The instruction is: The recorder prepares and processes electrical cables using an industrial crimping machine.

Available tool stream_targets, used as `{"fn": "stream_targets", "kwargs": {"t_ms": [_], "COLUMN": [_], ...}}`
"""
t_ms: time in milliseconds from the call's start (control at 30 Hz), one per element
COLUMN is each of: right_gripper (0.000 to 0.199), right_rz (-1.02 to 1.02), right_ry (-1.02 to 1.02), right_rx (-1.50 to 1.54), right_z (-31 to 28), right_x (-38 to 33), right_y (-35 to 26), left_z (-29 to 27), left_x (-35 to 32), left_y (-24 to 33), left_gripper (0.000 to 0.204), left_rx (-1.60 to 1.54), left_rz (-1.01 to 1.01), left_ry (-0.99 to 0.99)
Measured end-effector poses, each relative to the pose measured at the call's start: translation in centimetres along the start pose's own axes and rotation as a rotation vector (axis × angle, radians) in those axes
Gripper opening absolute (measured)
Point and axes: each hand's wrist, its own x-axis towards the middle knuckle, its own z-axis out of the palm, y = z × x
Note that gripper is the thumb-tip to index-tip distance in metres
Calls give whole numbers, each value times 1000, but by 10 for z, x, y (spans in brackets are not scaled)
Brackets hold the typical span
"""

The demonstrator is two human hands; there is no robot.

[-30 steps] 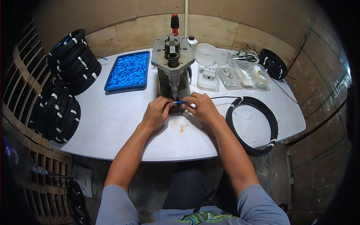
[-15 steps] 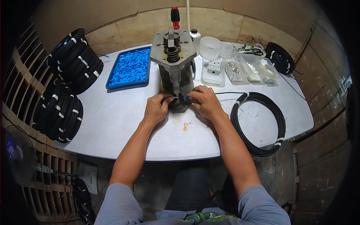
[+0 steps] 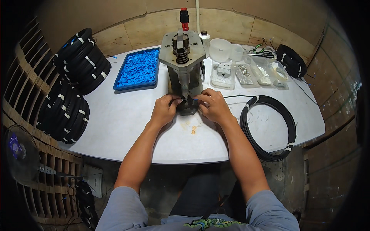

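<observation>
Blue plastic pieces are filling a blue tray [image 3: 137, 70] that is lying on the white tabletop [image 3: 115, 123] to the left of a grey metal hand press [image 3: 184, 65], whose red-tipped lever is standing up at the far edge. Black cable coils tied with white bands [image 3: 79, 61] are piling up at the tabletop's left end, with a second stack [image 3: 63, 111] nearer the person. To the right of the press, clear plastic trays of small metal parts [image 3: 246, 73] are sitting in a row behind a round white tub [image 3: 219, 48], and another banded black coil [image 3: 291, 59] is lying at the far right corner. A loose black cable coil [image 3: 269, 127] is resting on the tabletop just right of the right forearm, its thin end running left to the press base. Plywood panels are forming the wall behind, slatted wood is running along the left, and a small fan [image 3: 19, 152] is standing low on the left. Both forearms are reaching forward from the lower edge, converging at the press base. The left hand [image 3: 165, 109] and the right hand [image 3: 212, 106] are sitting close together, fingertips pinched on a small connector with a blue end [image 3: 189, 100] at the cable's tip, holding it right against the foot of the press; whether it is lying inside the die cannot be told.
</observation>
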Motion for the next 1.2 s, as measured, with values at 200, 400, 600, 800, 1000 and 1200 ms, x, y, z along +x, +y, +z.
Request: {"fn": "stream_targets", "kwargs": {"t_ms": [200,400,600,800,1000,1200], "right_gripper": [34,37,40,35,36,39], "right_rz": [-7,17,1,-33,0,34], "right_ry": [24,-2,-2,55,29,50], "right_rx": [-7,25,60,13,-34,-6], "right_z": [-1,-1,-1,0,-2,-3], "right_x": [0,-4,-4,-2,-5,-7], "right_y": [3,2,5,4,2,7], "left_z": [-1,-2,2,-1,-1,1], "left_x": [0,1,-1,1,-1,1], "left_y": [-2,-1,-2,4,-3,1], "left_gripper": [13,14,13,13,11,13], "left_rx": [-16,-41,-31,-61,-16,-66], "left_rz": [9,-44,-14,-75,6,-56], "left_ry": [-6,-12,-1,-29,-6,-42]}}
